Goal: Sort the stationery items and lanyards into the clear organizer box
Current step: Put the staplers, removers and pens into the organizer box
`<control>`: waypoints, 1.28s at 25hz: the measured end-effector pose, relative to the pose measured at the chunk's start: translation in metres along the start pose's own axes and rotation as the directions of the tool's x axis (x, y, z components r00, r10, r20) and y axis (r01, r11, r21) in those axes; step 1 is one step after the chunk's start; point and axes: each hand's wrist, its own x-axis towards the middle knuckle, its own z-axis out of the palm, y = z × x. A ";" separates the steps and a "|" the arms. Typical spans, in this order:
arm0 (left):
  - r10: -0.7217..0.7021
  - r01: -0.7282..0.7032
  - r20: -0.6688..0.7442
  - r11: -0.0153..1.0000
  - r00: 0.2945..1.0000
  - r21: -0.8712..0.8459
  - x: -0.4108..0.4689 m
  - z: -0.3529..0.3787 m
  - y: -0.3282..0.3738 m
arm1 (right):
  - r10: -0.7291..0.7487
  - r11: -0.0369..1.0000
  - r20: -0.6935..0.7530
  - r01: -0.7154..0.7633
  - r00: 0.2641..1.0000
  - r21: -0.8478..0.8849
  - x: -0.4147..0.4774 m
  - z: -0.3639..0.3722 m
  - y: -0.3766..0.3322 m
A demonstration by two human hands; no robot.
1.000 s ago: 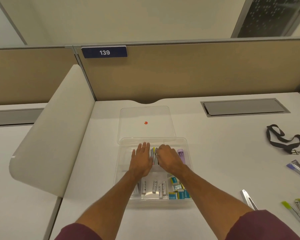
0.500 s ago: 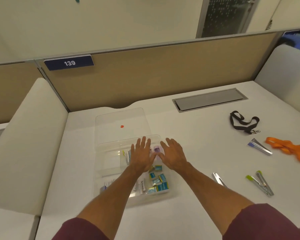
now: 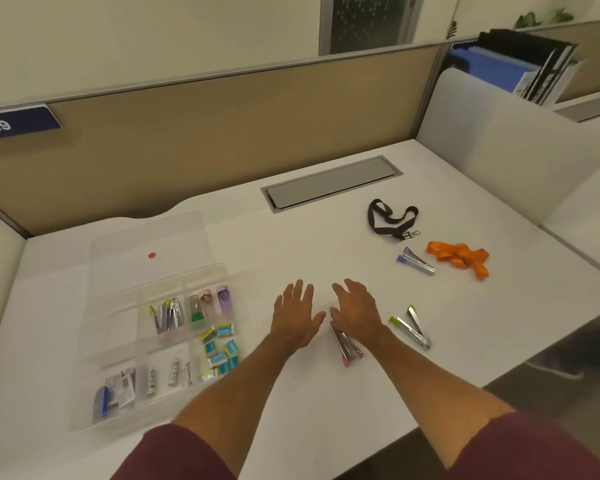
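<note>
White desk top (image 3: 291,244) fills most of my view, fenced at the back by a tan partition (image 3: 222,133) whose blue number plate (image 3: 14,123) is cut off at the picture's left edge. My landmark is the clear organizer box (image 3: 84,368), lying open at the desk's left with its lid (image 3: 146,237) folded away behind it. Inside it I can make out metal clips with coloured ends, three small bottle-like things, a heap of little blue and yellow packets and some pale tubes, though the transparent dividers are hard to trace and the nearest compartments blur together. My left hand (image 3: 297,317) hovers just right of the box, palm down, fingers spread and holding nothing. My right hand (image 3: 355,311) is beside it, also spread and empty, its wrist covering the top of a pink-tipped metal clip (image 3: 347,348), so I cannot tell whether I touch it. Further right of the box lies a green-tipped clip (image 3: 413,327); beyond it, toward the far right, a purple-tipped clip (image 3: 415,261), an orange lanyard (image 3: 459,256) and a black lanyard (image 3: 390,220). My maroon sleeves (image 3: 177,455) are cropped by the bottom edge.
</note>
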 end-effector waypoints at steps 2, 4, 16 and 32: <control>-0.006 0.007 0.028 1.000 1.000 -0.020 0.002 0.010 0.026 | 0.060 0.998 0.013 -0.060 0.998 0.008 -0.007 -0.001 0.027; -0.025 0.026 0.054 1.000 0.998 -0.007 0.002 0.019 0.047 | 0.113 0.993 0.023 -0.113 0.993 0.013 -0.015 -0.001 0.052; -0.232 0.260 0.230 0.960 0.945 -0.103 -0.006 0.033 0.096 | 0.336 0.942 0.087 -0.335 0.938 -0.025 -0.027 0.004 0.115; -0.275 0.262 -0.035 0.942 0.961 -0.209 -0.007 -0.031 0.021 | 0.042 0.981 -0.005 -0.040 0.999 0.190 0.018 -0.007 0.014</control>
